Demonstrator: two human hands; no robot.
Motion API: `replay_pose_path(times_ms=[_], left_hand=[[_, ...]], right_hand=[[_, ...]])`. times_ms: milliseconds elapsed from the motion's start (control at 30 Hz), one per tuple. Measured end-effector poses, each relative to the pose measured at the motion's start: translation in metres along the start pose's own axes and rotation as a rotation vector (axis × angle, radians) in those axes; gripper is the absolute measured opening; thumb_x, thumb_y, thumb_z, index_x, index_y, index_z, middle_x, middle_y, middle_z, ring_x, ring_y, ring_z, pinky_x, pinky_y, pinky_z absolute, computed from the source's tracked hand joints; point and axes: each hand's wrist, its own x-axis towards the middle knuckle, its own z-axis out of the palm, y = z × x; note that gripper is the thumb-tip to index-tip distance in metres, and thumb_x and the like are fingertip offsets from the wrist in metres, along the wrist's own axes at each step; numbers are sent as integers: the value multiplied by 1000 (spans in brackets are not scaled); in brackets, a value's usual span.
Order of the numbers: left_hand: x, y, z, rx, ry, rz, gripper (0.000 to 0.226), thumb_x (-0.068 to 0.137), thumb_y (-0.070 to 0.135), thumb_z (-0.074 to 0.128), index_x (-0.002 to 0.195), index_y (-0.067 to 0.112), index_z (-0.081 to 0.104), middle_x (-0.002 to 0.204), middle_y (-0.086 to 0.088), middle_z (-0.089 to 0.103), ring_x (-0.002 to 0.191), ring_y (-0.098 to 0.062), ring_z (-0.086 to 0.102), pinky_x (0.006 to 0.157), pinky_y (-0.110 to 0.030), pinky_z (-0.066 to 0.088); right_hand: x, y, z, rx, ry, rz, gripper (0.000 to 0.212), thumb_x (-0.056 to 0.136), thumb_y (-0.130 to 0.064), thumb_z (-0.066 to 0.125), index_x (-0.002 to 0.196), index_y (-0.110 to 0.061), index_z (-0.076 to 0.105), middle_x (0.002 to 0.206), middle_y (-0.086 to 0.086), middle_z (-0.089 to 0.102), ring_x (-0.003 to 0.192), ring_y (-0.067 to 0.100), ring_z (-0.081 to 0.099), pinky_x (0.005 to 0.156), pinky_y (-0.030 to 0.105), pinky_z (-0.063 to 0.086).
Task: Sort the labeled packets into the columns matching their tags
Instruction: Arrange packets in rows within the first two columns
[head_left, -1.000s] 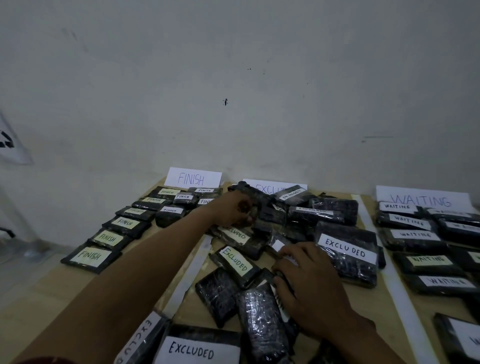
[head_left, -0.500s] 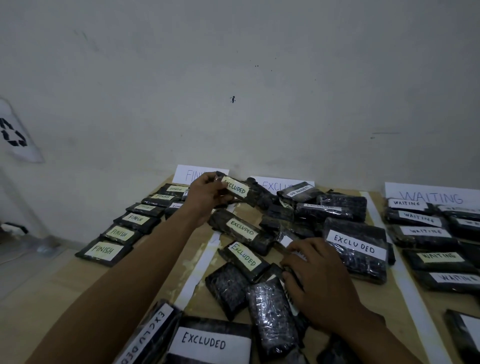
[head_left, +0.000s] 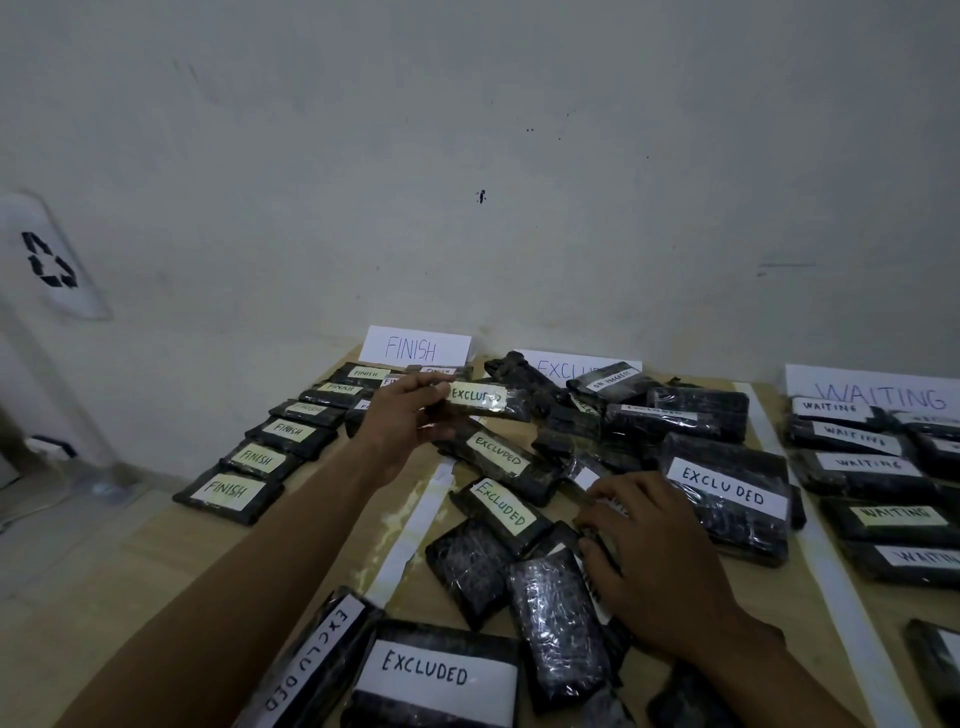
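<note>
My left hand (head_left: 408, 423) holds a black wrapped packet tagged EXCLUDED (head_left: 480, 399) lifted above the table, near the line between the FINISH and EXCLUDED columns. My right hand (head_left: 652, 558) rests with curled fingers on a partly hidden packet (head_left: 589, 479) in the jumbled EXCLUDED pile. Header cards read FINISH (head_left: 415, 347), EXCLUDED (head_left: 558, 366) and WAITING (head_left: 878, 395). A packet tagged ON PROGRESS (head_left: 613, 382) lies at the back of the EXCLUDED pile. A row of FINISH packets (head_left: 257, 458) runs along the left.
White tape strips (head_left: 415, 530) mark the column borders on the wooden table (head_left: 156, 561). WAITING packets (head_left: 862, 465) fill the right column. Large EXCLUDED packets (head_left: 436, 675) lie at the near edge. A wall stands right behind the cards; a recycling sign (head_left: 49, 260) hangs at left.
My left hand has lifted an EXCLUDED packet out of the back of the pile and drawn it left and up. My right hand has stayed on the pile.
</note>
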Motion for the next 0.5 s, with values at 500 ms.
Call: replay_pose_path(times_ms=[500], left_hand=[[44,-8,36,850,139,209,11,85,13,69,95,17,69,95,-4,69,93,-20,65,85,-32,53]], right_hand=[[-1,5,3,-10,19,42,23,80,-34,49,85,-21,68,103,-4,60,99,20,51,80,34,43]])
